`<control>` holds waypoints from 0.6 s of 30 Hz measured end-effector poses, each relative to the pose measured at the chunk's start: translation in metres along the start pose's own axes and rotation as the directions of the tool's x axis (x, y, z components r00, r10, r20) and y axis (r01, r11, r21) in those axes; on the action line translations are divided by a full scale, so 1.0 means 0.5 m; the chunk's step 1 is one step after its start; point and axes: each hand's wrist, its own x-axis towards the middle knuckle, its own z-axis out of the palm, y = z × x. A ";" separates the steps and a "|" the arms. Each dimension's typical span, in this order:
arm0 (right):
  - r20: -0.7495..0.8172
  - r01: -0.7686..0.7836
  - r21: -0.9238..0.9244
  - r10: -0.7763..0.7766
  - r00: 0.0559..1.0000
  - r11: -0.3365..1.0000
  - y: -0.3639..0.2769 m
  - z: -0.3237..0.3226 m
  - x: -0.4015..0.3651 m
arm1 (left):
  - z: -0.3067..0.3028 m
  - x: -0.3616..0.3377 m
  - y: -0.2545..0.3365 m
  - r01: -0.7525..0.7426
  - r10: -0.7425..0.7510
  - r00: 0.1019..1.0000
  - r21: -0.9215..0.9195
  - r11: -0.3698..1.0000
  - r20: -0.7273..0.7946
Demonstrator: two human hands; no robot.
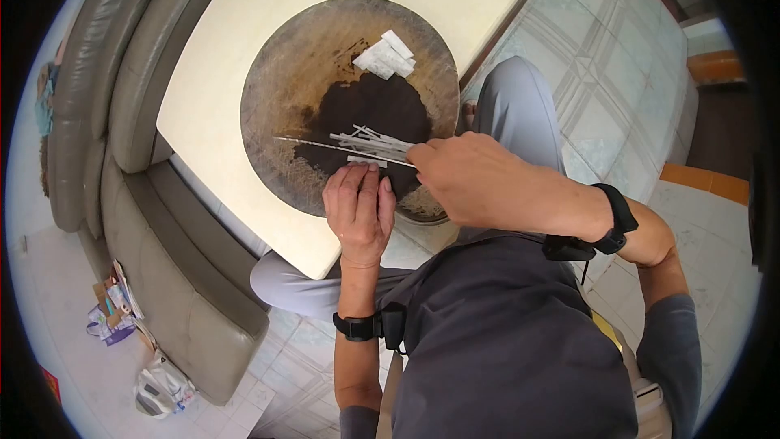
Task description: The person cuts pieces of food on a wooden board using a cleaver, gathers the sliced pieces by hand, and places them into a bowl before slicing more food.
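Observation:
On a round wooden board (pixel 268 97) with a dark wet patch, my right hand (pixel 459 171) is wrapped round the handle of a knife (pixel 313 144), seen nearly edge-on, its blade reaching left. Just beyond the blade lies a pile of thin white strips (pixel 370 140). My left hand (pixel 357 199) presses its fingertips, held together, on a small white piece (pixel 367 161) on the near side of the blade. Several flat white slices (pixel 385 57) overlap at the board's far side.
The board stands on a cream table (pixel 215 49). A grey sofa (pixel 179 268) runs along the left. Bags (pixel 162 386) and small items lie on the floor at the lower left. My knees are close to the table's near edge.

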 end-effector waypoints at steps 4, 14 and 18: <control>0.014 0.053 0.038 -0.054 0.998 0.998 -0.011 -0.019 -0.037 | -0.001 -0.003 0.000 -0.003 0.003 1.000 0.007 1.000 -0.021; 0.010 0.176 -0.046 -0.176 0.984 0.983 -0.016 0.004 -0.016 | 0.000 -0.010 -0.006 0.007 -0.007 1.000 -0.011 1.000 -0.002; -0.075 0.194 0.018 -0.192 0.979 0.981 -0.006 0.020 0.007 | 0.001 -0.003 -0.002 -0.025 0.026 0.999 0.015 1.000 -0.029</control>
